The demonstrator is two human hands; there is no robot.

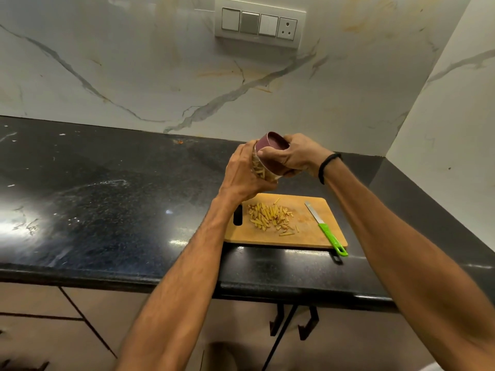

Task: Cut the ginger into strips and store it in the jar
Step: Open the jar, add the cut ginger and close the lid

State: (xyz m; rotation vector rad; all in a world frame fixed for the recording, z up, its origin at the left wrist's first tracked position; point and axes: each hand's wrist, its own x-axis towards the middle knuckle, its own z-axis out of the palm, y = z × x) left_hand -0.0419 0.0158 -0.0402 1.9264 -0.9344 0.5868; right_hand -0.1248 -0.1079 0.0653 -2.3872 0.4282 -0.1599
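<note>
A clear jar [260, 167] with ginger strips inside is held tilted in the air above the counter. My left hand [245, 172] grips the jar's body from the left. My right hand [296, 153] grips its maroon lid [273, 145] from the right. Below, a pile of ginger strips [270, 216] lies on the wooden cutting board [308, 236]. A knife with a green handle [330, 236] lies on the board's right side, its handle end over the front edge.
The black granite counter [107, 204] stretches to the left, with a marble wall behind it and another on the right. A switch panel [259, 22] sits high on the back wall. Cabinet doors with dark handles [308, 322] are below the counter edge.
</note>
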